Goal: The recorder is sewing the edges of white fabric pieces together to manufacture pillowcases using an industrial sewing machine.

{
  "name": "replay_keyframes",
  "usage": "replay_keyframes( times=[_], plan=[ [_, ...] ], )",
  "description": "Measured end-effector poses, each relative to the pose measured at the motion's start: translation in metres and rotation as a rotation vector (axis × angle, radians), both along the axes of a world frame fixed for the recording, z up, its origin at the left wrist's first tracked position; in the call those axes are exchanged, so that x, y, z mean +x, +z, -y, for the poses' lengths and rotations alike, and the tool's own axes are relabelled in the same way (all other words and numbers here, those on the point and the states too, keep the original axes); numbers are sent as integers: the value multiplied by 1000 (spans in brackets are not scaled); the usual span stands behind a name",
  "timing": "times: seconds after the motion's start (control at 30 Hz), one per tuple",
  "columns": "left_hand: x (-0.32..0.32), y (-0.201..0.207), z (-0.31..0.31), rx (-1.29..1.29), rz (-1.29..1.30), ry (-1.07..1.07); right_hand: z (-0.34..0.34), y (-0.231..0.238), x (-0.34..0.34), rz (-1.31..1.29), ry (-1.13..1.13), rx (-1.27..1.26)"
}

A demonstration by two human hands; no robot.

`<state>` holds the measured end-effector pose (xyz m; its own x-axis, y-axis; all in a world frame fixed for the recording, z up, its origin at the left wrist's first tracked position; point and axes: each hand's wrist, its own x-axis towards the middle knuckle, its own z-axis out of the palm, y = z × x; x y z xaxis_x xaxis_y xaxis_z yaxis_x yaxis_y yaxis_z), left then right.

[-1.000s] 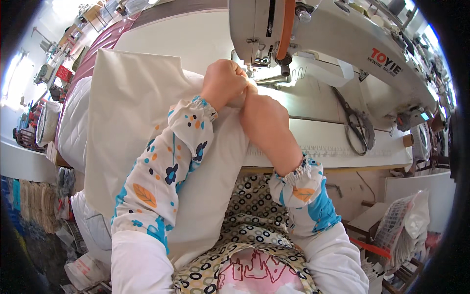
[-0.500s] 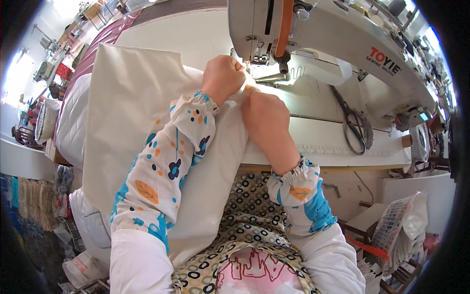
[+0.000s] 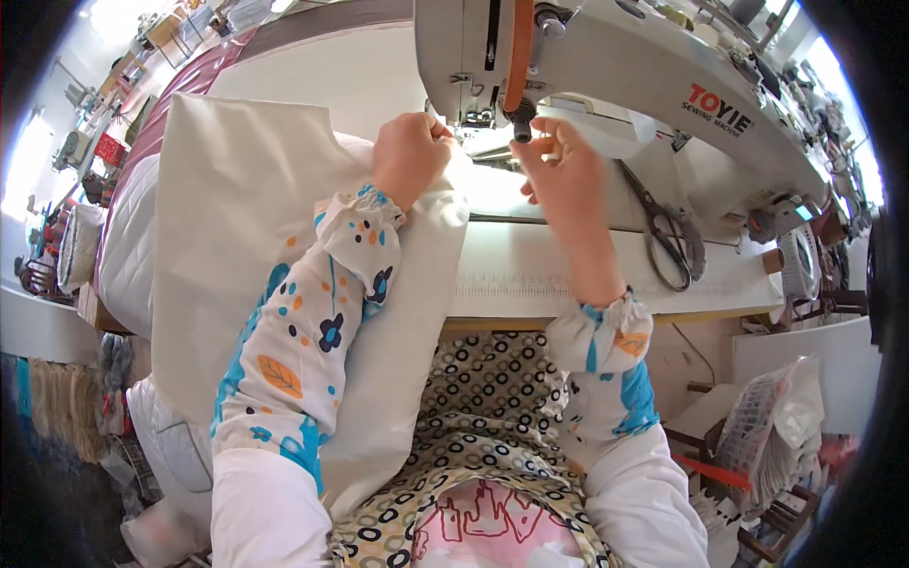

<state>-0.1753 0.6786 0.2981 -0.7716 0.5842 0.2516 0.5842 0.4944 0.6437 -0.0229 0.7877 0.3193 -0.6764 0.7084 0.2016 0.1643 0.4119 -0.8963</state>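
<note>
A large piece of white fabric [image 3: 251, 199] drapes over the sewing machine table's left side and down into my lap. My left hand [image 3: 410, 159] is closed on its far edge, just left of the presser foot [image 3: 476, 118]. The fingertips and the pinched edge are partly hidden. My right hand [image 3: 568, 180], slightly blurred, is raised right of the needle area with thumb and fingers apart. Its fingertips are at the black knob [image 3: 521, 121] below the orange strip on the sewing machine [image 3: 625, 66]; I cannot tell whether they touch it. No fabric is in that hand.
Black-handled scissors [image 3: 668, 232] lie on the table to the right, beside a dark grey fuzzy piece. A ruler scale [image 3: 511, 284] runs along the table's front edge. White quilted material [image 3: 128, 251] hangs at the left. A wire basket [image 3: 757, 417] stands low at the right.
My right hand has let go of the fabric beside my left hand and moved right and up to the machine's black knob, its fingers opening. My left hand keeps hold of the fabric.
</note>
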Motion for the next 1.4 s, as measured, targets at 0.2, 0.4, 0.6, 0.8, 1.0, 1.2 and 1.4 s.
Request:
replay_keyframes(
  times=[0.2, 0.4, 0.6, 0.8, 1.0, 1.2, 1.4],
  plan=[
    [-5, -6, -1, 53, -6, -40, -27, 7, 3, -89, 169, -63],
    [-4, -6, 0, 54, -12, -52, -30, 5, 2, -162, 180, -103],
    [-7, -9, 0, 79, -20, -66, -33, 3, -5, -197, 144, 69],
    [-6, -5, -4, 28, -56, -60, -36, -8, -5, -243, 102, 355],
    [-5, -6, -3, 32, -33, -43, -29, -1, -1, -225, 99, 285],
    [-12, -12, 6, 74, 11, -98, 46, -19, 35, -191, 83, 455],
    [-15, -14, 8, -127, -294, -111, 147, -63, 102, -290, 580, 739]
  ],
)
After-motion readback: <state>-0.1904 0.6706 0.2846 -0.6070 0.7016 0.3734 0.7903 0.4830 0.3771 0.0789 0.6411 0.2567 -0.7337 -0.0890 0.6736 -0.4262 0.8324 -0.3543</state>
